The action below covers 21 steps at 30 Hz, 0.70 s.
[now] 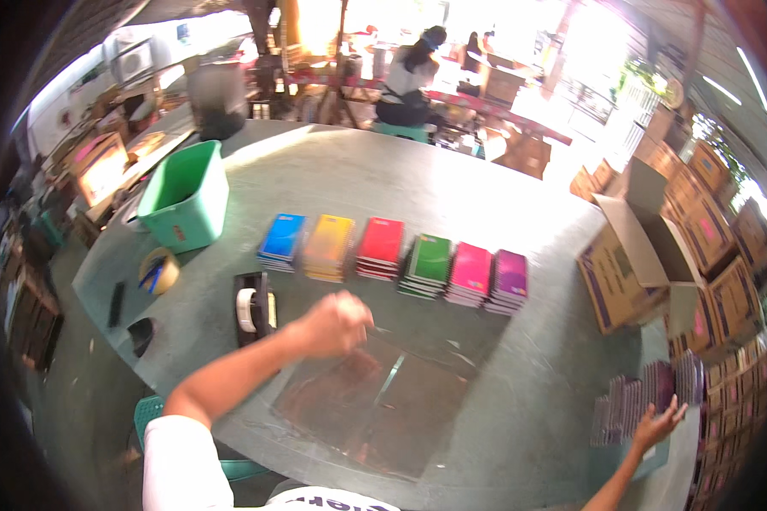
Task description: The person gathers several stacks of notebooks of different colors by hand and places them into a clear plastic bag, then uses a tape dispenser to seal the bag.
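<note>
My left hand is curled into a fist above the table, just past the tape dispenser; whatever it might hold is hidden. Under and in front of it lie flat, clear plastic sheets. Off to the right, my right hand has its fingers spread beside packed stacks of purple-grey notebooks; I cannot tell whether it touches them. Six short piles of spiral notebooks stand in a row: blue, yellow, red, green, pink and purple.
A black tape dispenser stands left of the sheets. Farther left are a green bin and a tape roll. An open carton sits at the right edge, with stacked boxes behind. A person sits beyond the table.
</note>
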Each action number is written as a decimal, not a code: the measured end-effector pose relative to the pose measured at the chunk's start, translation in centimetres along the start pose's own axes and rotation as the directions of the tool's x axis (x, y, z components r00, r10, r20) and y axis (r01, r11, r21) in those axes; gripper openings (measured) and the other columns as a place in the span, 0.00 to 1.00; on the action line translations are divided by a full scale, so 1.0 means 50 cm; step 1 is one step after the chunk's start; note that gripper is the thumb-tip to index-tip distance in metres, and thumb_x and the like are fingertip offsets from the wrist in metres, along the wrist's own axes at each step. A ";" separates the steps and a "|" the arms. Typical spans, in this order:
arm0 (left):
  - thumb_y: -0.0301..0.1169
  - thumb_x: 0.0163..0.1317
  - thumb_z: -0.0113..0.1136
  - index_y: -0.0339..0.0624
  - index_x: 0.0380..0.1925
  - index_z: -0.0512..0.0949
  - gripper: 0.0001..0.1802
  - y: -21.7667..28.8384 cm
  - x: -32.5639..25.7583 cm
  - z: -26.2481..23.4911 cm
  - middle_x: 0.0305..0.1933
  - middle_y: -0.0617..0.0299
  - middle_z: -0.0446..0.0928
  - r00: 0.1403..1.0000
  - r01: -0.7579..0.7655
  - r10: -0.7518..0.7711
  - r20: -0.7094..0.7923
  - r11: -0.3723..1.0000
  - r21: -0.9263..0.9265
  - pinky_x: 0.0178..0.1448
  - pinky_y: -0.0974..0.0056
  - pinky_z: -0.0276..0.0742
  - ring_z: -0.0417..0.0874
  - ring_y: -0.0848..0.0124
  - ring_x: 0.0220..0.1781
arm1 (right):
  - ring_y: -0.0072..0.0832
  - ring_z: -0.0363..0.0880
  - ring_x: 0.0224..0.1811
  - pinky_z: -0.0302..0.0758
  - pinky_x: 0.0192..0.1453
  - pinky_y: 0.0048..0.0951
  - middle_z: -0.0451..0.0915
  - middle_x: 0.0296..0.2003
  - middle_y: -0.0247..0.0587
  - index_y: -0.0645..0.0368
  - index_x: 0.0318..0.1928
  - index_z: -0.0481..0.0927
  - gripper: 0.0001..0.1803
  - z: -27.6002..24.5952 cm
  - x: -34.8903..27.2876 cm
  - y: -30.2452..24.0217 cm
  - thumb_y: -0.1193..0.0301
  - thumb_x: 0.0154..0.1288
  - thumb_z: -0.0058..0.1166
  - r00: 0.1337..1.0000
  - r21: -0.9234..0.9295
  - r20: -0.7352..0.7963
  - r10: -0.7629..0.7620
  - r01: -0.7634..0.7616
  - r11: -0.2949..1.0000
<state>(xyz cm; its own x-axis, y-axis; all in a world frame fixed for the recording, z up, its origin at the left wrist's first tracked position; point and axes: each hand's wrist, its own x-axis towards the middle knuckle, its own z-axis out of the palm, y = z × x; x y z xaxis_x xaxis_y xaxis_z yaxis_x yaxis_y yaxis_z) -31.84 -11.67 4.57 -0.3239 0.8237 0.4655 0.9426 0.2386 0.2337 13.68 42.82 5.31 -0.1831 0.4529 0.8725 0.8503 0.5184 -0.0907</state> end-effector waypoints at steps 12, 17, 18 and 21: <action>0.46 0.35 0.77 0.32 0.44 0.77 0.38 -0.523 -0.170 -0.014 0.46 0.43 0.78 0.190 0.981 -0.982 -0.023 0.189 0.036 0.53 0.58 0.76 0.80 0.53 0.48 | 0.46 0.62 0.64 0.60 0.68 0.42 0.65 0.60 0.51 0.63 0.43 0.77 0.17 -0.033 -0.011 -0.561 0.81 0.48 0.59 0.815 0.581 0.438 -0.379 0.065 0.811; 0.39 0.42 0.74 0.31 0.38 0.76 0.28 -0.469 -0.110 -0.088 0.40 0.48 0.80 0.265 0.949 -0.961 -0.075 0.273 -0.158 0.47 0.57 0.79 0.82 0.59 0.44 | 0.42 0.70 0.58 0.66 0.61 0.38 0.72 0.54 0.49 0.60 0.40 0.81 0.16 0.009 -0.198 -0.786 0.69 0.49 0.64 0.671 0.853 0.411 -0.617 -0.045 0.520; 0.37 0.44 0.73 0.31 0.37 0.76 0.25 -0.440 -0.075 -0.100 0.39 0.50 0.80 0.307 0.933 -0.945 -0.110 0.322 -0.159 0.44 0.57 0.79 0.82 0.60 0.43 | 0.37 0.72 0.56 0.69 0.57 0.35 0.74 0.52 0.46 0.59 0.41 0.81 0.16 -0.013 -0.229 -0.841 0.66 0.53 0.64 0.582 0.829 0.548 -0.601 -0.284 0.482; 0.38 0.53 0.66 0.34 0.37 0.74 0.19 -0.291 0.036 -0.063 0.37 0.54 0.78 0.475 0.736 -0.820 0.318 0.172 -0.655 0.37 0.61 0.79 0.81 0.67 0.42 | 0.33 0.73 0.55 0.71 0.57 0.31 0.72 0.54 0.44 0.60 0.60 0.68 0.32 -0.050 -0.313 -0.993 0.63 0.58 0.62 0.195 0.206 0.748 -0.634 -0.977 -0.058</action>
<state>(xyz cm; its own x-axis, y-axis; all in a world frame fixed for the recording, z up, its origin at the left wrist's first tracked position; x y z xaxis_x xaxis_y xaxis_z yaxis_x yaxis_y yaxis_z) -46.39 -15.27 4.68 -0.9011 0.3596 -0.2421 -0.1292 0.3104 0.9418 -24.46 8.18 -2.65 -0.9442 0.3021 -0.1314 0.0282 -0.3232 -0.9459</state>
